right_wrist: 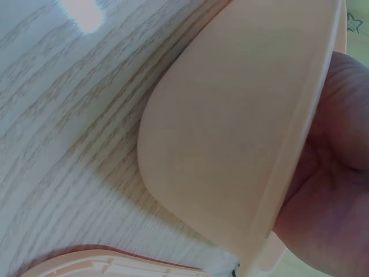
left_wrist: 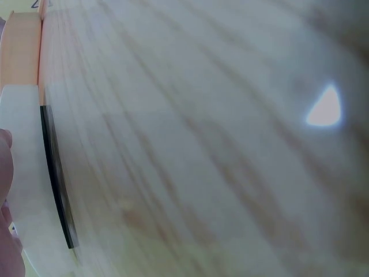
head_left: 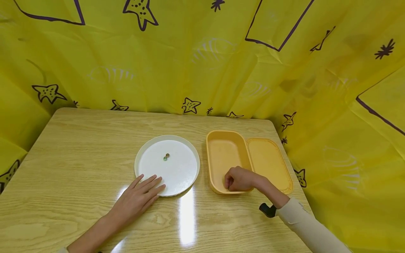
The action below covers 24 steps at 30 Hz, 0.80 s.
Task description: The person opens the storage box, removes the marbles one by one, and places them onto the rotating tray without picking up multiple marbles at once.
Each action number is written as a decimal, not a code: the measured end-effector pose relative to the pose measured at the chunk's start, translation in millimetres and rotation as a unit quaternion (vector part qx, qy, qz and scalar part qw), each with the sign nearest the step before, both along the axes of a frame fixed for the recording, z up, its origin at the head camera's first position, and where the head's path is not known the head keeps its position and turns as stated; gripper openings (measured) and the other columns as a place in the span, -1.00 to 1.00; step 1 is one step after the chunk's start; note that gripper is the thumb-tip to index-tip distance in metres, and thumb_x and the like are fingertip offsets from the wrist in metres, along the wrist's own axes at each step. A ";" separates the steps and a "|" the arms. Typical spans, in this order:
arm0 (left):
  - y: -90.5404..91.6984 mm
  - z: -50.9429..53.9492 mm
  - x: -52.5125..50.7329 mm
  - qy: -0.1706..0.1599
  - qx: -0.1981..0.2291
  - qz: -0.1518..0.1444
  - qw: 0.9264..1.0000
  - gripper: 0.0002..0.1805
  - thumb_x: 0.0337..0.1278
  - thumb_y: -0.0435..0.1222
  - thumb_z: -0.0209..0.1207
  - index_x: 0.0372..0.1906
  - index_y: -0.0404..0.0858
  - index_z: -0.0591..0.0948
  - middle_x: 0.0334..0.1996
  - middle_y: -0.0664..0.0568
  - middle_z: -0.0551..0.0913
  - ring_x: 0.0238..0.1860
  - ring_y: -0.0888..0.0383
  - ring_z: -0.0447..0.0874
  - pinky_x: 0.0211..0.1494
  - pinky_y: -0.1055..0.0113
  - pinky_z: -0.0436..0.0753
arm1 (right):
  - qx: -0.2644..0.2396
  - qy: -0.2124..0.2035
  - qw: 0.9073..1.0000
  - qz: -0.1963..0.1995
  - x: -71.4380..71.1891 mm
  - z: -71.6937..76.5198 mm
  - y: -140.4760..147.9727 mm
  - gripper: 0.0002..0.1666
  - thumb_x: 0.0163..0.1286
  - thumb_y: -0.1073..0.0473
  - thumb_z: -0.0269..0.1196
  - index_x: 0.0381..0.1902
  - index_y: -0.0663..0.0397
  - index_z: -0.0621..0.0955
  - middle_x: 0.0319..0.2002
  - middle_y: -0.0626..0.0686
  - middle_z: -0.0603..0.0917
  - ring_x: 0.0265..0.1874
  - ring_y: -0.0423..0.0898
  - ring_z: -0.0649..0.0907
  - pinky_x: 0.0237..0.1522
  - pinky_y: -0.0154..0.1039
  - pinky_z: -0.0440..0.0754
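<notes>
Round white tray (head_left: 182, 169) is set on the worktop (head_left: 79, 151) beside an orange box (head_left: 226, 151). Left hand (head_left: 139, 195) is laid over the tray's near rim, fingers outstretched; right hand (head_left: 242, 178) is curled inside the box, its grasp hidden. Two glass marbles (head_left: 165, 159) are grouped mid-tray.

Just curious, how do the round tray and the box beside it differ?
The tray is round and white inside; the box is orange, a rounded rectangle. The tray is shallow, while the box has deeper walls. Two small balls lie in the tray, whereas the right hand reaches into the box. Both sit open-topped on the table.
</notes>
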<state>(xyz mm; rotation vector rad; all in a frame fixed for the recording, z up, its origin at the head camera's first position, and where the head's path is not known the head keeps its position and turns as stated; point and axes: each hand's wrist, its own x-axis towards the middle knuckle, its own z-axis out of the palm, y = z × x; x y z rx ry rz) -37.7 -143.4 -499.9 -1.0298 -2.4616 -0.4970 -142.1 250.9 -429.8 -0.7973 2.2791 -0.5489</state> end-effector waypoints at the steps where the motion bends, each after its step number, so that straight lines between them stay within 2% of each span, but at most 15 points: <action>1: 0.0 0.0 -0.1 0.000 0.001 0.000 1.000 -0.43 0.65 -0.03 -0.33 0.19 -0.19 0.65 0.23 -0.12 0.58 0.29 -0.08 0.50 0.32 -0.15 0.35 | -0.003 0.004 1.000 0.001 -0.4 -0.2 -0.5 -0.75 0.08 0.51 0.33 -0.49 0.03 0.70 -0.51 -0.12 0.65 -0.56 -0.29 0.54 -0.47 -0.36 0.57; 9: -0.1 0.1 -0.1 -0.001 0.004 -0.001 1.000 -0.43 0.65 -0.04 -0.33 0.19 -0.19 0.65 0.22 -0.12 0.59 0.28 -0.08 0.50 0.31 -0.16 0.36 | -0.028 0.026 0.999 -0.001 -8.3 9.9 -6.0 -0.82 0.18 0.48 0.29 -0.44 0.11 0.71 -0.50 -0.13 0.65 -0.61 -0.30 0.52 -0.51 -0.37 0.56; 12: 0.0 -0.2 -0.2 0.001 0.004 0.000 1.000 -0.43 0.65 -0.04 -0.33 0.18 -0.19 0.66 0.22 -0.12 0.60 0.27 -0.08 0.51 0.31 -0.15 0.36 | -0.046 0.038 0.998 -0.006 -12.2 15.8 -8.3 -0.85 0.24 0.45 0.29 -0.37 0.14 0.72 -0.45 -0.17 0.66 -0.54 -0.29 0.59 -0.44 -0.37 0.62; 15: -0.1 -0.7 -0.3 0.003 0.004 0.000 1.000 -0.43 0.65 -0.04 -0.34 0.17 -0.19 0.66 0.21 -0.12 0.60 0.27 -0.08 0.52 0.31 -0.15 0.36 | -0.065 0.047 0.997 -0.016 -16.0 22.8 -11.2 -0.88 0.27 0.43 0.29 -0.32 0.18 0.73 -0.40 -0.16 0.69 -0.40 -0.28 0.65 -0.30 -0.36 0.65; 24: -0.4 -1.5 -0.4 0.010 0.004 0.000 1.000 -0.43 0.65 -0.04 -0.34 0.17 -0.19 0.66 0.21 -0.11 0.60 0.26 -0.07 0.52 0.33 -0.11 0.34 | -0.135 0.060 0.988 -0.039 -27.8 46.3 -29.5 -0.92 0.35 0.35 0.32 -0.25 0.24 0.74 -0.32 -0.06 0.73 -0.32 -0.19 0.69 -0.21 -0.29 0.69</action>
